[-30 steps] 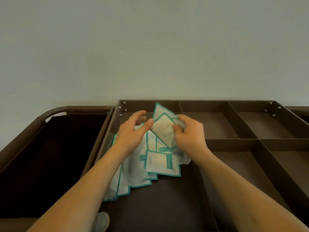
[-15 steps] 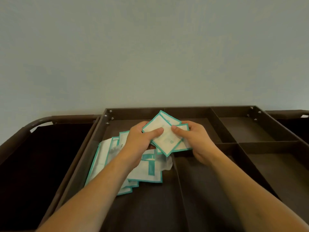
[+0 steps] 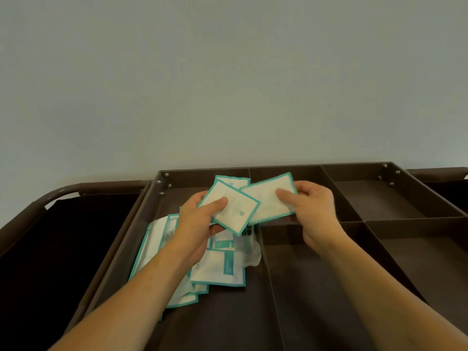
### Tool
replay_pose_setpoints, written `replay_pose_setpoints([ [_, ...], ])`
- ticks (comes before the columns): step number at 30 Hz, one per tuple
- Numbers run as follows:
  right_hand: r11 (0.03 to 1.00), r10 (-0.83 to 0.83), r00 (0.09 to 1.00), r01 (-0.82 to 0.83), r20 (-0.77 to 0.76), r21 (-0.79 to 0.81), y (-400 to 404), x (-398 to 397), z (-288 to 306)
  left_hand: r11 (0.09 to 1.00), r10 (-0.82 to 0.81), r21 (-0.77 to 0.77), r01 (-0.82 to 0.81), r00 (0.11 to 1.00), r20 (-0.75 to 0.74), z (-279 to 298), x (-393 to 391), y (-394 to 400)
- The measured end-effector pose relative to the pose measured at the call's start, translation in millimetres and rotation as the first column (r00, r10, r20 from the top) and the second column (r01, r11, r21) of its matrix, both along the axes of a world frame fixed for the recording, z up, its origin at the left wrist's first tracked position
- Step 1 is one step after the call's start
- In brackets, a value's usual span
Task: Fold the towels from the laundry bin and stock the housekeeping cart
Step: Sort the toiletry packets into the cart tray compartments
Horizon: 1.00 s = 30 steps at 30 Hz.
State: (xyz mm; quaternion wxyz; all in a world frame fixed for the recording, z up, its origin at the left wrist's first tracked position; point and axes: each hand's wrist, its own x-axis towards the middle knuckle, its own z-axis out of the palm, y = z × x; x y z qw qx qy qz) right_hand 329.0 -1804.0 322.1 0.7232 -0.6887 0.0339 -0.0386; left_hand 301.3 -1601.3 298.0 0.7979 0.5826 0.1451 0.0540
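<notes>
My left hand [image 3: 200,221] pinches a small stack of white packets with teal borders [image 3: 231,206], thumb on top. My right hand [image 3: 307,209] pinches one separate teal-bordered packet [image 3: 268,198] by its right side, held just right of the stack and partly under it. Both are held above the brown cart tray [image 3: 278,287]. More of the same packets [image 3: 217,268] lie in a loose pile in the tray's left compartment, partly hidden by my left forearm. No towels are in view.
The tray is split by dividers [image 3: 264,252] into several compartments; the right ones [image 3: 374,198] hold nothing. A dark fabric bin [image 3: 50,249] with a rounded brown frame sits to the left. A plain pale wall stands behind.
My hands have lifted the packets from the pile and drawn apart; my right hand has pulled one packet off to the right of the stack.
</notes>
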Motion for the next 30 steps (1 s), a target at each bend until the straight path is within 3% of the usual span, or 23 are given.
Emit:
replay_pose_setpoints([
  [3, 0.973, -0.212, 0.934, 0.23, 0.286, -0.029, -0.1, -5.6, -2.7, 0.974, 0.077, 0.209, -0.089, 0.995, 0.063, -0.3, -0.3, -0.4],
  [5, 0.985, -0.096, 0.876, 0.152, 0.473, -0.083, 8.5, -13.0, -7.0, 0.943, 0.047, 0.327, -0.064, 0.997, 0.059, 0.5, -3.4, -4.1],
  [7, 0.951, 0.14, 0.803, 0.054, 0.579, -0.305, 19.5, -18.1, -15.4, 0.98, -0.027, 0.199, 0.018, 0.999, 0.045, 5.8, -8.5, -11.2],
  [9, 0.861, 0.281, 0.78, 0.052, 0.559, -0.505, 28.2, -19.5, -19.8, 0.996, -0.078, -0.026, 0.08, 0.995, 0.058, 13.6, -13.0, -17.7],
  [12, 0.83, 0.301, 0.84, 0.003, 0.451, -0.558, 31.5, -18.4, -16.2, 0.979, -0.037, -0.198, 0.045, 0.998, 0.045, 16.2, -12.4, -14.8],
  [15, 0.771, 0.331, 0.887, -0.059, 0.321, -0.634, 30.2, -19.7, -13.0, 0.983, -0.052, -0.174, 0.052, 0.999, 0.007, 10.7, -9.6, -6.8],
  [17, 0.783, 0.308, 0.912, -0.08, 0.272, -0.617, 29.6, -20.0, -13.9, 0.99, -0.082, -0.117, 0.083, 0.997, 0.014, 9.4, -10.1, -4.9],
  [20, 0.806, 0.285, 0.923, -0.084, 0.259, -0.586, 29.3, -19.0, -14.8, 0.996, -0.079, -0.025, 0.08, 0.996, 0.035, 7.8, -9.6, -3.8],
  [24, 0.763, 0.36, 0.902, -0.14, 0.236, -0.631, 28.2, -16.7, -13.8, 0.998, -0.051, 0.035, 0.05, 0.998, 0.034, 5.2, -7.9, -3.1],
  [28, 0.873, 0.398, 0.893, -0.297, 0.211, -0.387, 23.0, -11.2, -18.0, 0.993, 0.04, 0.104, -0.048, 0.996, 0.081, 4.9, -6.0, 0.0],
  [30, 0.922, 0.317, 0.924, -0.248, 0.213, -0.298, 22.4, -6.9, -18.8, 0.986, 0.065, 0.148, -0.083, 0.99, 0.123, 6.1, -3.6, 2.4],
])
